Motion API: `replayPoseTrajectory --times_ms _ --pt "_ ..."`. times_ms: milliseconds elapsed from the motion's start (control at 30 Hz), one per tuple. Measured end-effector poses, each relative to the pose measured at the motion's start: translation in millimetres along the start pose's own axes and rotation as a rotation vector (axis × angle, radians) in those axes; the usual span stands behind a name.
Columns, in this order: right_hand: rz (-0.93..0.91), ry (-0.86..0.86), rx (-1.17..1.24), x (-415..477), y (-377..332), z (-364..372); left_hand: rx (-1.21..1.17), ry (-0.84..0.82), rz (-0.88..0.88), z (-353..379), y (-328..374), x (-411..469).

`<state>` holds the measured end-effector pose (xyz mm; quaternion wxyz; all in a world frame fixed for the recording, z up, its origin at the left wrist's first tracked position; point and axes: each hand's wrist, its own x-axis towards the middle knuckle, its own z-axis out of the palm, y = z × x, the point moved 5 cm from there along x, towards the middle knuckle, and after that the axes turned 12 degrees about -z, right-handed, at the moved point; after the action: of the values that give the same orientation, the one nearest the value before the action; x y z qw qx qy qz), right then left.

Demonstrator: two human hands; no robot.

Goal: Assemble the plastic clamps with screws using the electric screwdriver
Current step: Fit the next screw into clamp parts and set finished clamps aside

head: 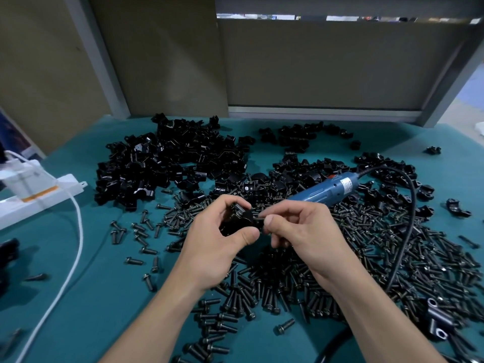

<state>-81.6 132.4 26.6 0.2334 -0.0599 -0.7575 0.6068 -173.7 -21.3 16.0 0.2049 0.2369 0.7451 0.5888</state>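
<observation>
My left hand grips a black plastic clamp above the middle of the table. My right hand pinches a black screw between thumb and forefinger, its tip against the clamp's right side. The blue electric screwdriver lies just behind my right hand on the parts, untouched, with its black cord curving off to the right. A large heap of black clamp halves lies at the back left. A wide spread of black screws covers the cloth under and around my hands.
The table has a teal cloth. A white power strip with a plug and a white cable sits at the left. More clamp pieces lie at the back right; an assembled clamp sits at the front right. Grey partition panels stand behind.
</observation>
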Motion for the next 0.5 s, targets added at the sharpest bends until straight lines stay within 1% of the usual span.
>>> replayPoseTrajectory --times_ms 100,233,367,433,500 --pt "-0.006 -0.031 -0.056 -0.6 -1.2 1.2 0.019 0.005 0.007 -1.8 0.4 0.8" --pt "-0.013 -0.002 -0.122 -1.2 -3.0 0.5 0.018 0.013 0.011 -2.1 1.1 0.4" --pt "-0.038 -0.053 -0.241 -2.7 -4.0 -0.5 -0.003 0.006 0.007 1.3 2.8 0.1" --pt "-0.035 -0.040 -0.275 -3.8 -2.5 1.1 -0.024 -0.003 0.012 1.9 4.4 -0.1" --pt "-0.046 0.006 -0.241 -3.8 -2.2 1.7 -0.055 -0.006 0.007 1.9 5.4 -0.5"
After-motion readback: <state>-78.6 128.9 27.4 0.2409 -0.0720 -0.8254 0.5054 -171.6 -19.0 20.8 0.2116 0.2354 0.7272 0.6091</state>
